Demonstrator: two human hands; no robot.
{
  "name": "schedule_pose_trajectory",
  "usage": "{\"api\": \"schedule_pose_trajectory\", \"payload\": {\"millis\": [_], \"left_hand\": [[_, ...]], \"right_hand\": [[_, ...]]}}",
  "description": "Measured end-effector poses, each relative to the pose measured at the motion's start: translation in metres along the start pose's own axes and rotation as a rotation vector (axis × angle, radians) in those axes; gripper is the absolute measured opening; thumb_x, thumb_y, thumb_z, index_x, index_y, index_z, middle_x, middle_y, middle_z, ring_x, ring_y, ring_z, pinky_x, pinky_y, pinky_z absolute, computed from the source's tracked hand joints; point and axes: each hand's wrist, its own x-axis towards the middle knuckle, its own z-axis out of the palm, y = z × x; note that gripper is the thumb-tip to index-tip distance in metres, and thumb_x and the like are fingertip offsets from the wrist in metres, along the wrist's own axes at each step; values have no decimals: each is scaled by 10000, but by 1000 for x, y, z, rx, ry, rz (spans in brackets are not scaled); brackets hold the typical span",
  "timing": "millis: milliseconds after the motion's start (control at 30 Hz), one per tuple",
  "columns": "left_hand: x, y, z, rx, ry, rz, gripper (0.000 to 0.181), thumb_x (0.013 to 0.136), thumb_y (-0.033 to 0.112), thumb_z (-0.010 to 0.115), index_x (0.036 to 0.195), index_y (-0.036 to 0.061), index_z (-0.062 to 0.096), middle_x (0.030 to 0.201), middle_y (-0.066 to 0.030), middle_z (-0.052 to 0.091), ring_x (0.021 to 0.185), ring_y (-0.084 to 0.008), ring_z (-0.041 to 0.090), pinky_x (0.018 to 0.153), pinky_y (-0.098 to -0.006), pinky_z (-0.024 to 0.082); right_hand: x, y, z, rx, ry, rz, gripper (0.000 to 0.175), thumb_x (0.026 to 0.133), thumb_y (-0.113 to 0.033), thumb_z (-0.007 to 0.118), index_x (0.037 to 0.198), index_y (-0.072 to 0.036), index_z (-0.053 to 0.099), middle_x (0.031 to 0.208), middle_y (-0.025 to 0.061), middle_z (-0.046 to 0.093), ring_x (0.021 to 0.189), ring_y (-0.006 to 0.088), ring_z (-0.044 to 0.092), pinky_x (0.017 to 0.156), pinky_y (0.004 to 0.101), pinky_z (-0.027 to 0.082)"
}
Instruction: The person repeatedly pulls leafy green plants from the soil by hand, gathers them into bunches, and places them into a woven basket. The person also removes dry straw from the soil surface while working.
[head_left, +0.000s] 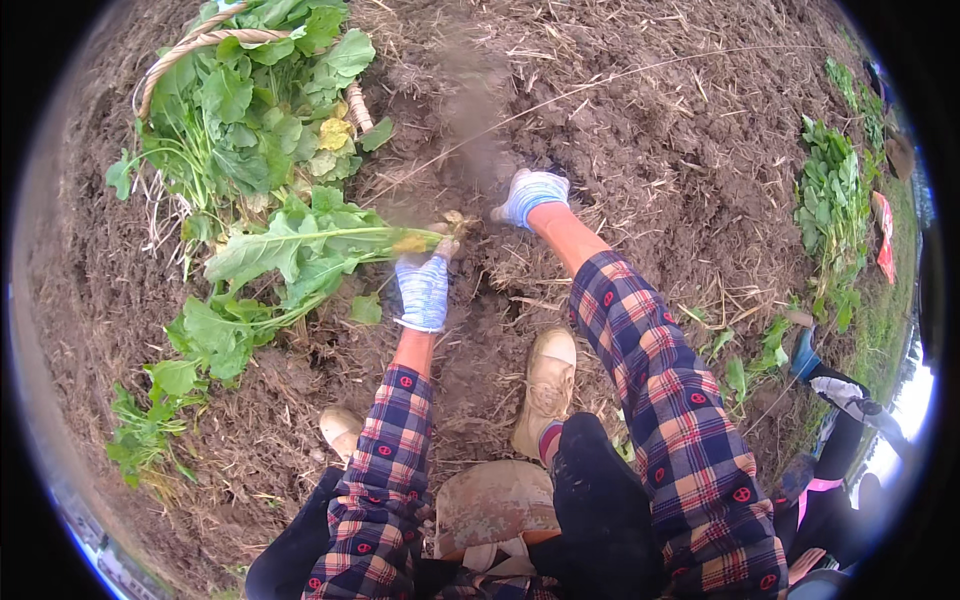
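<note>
My left hand, in a blue-and-white knit glove, grips leafy green seedlings by their stem ends. Their leaves spread to the left over the soil, and a yellowed leaf shows near the fingers. To the right, my right hand, gloved alike, is down at the loose brown soil; its fingers are mostly hidden, so whether they hold anything is unclear. Up and left of my left hand, a basket with a twisted handle is heaped with more leafy seedlings.
A thin string runs across the straw-strewn soil. Loose seedlings lie at left, and a bundle of greens at far right. My shoes flank a camouflage-patterned seat. Another person's gloved hand shows at right.
</note>
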Motion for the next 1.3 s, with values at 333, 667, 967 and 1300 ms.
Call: {"api": "schedule_pose_trajectory", "payload": {"millis": [333, 667, 967, 1300], "left_hand": [[52, -19, -7, 434, -216, -1, 246, 796, -46, 614, 1037, 5, 616, 990, -47, 640, 901, -139, 581, 849, -280, 460], [115, -7, 57, 1201, -707, 147, 336, 740, 83, 614, 1056, -30, 595, 942, -194, 657, 863, -277, 628, 799, -336, 480], [132, -1, 54, 1027, -754, -139, 358, 752, 23, 625, 1106, -16, 592, 977, -101, 664, 891, -174, 590, 835, -314, 460], [141, -13, 69, 1100, -645, -65, 292, 777, 83, 653, 1063, 22, 642, 890, -156, 678, 802, -210, 627, 731, -327, 476]], "right_hand": [[-57, 33, 20, -59, 291, -290, 512, 750, -452, 614, 1033, -25, 601, 1055, 193, 584, 1048, 332, 545, 899, 434, 428], [-127, 64, 83, 172, 921, -387, 489, 643, -343, 724, 1001, -72, 531, 1076, 185, 472, 1021, 355, 474, 812, 475, 397], [-48, -41, 79, 222, 599, -767, 379, 756, -331, 601, 1027, -68, 566, 965, 156, 575, 921, 316, 551, 847, 446, 408], [14, -80, 100, 636, -65, -626, 498, 930, -439, 339, 1318, -134, 405, 1351, 110, 456, 1224, 243, 441, 1065, 343, 288]]}}
